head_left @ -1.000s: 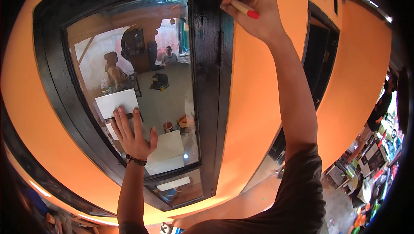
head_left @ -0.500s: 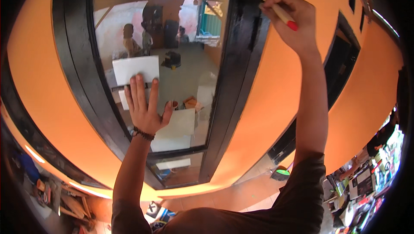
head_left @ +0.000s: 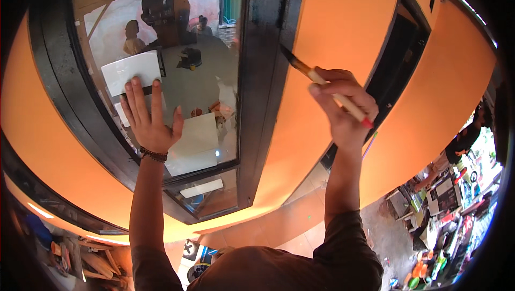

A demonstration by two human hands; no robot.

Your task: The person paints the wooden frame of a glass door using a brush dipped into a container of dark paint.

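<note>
Paintbrush (head_left: 315, 77): bristles (head_left: 288, 55) black, handle (head_left: 351, 107) pale wood-toned, butt end (head_left: 367, 123) red. Window frame (head_left: 263, 76): black. Exterior wall (head_left: 330, 28): plain orange, unpatterned. Bracelet (head_left: 154, 155): dark brown. Shirt sleeve (head_left: 347, 234): dark, brownish. Rectangular panel (head_left: 129, 68): white.

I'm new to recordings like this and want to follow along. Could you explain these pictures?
No machine here: these are a person's two bare hands, seen by a wide fisheye camera on their head, so straight edges bend. The spread left hand appears to rest on a clear glass pane in a glossy black frame on an orange wall; flat white rectangles show in the glass. The right hand holds a slim brush with a pale wooden handle, red end and dark bristles; whether its tip touches the frame is unclear.
</note>
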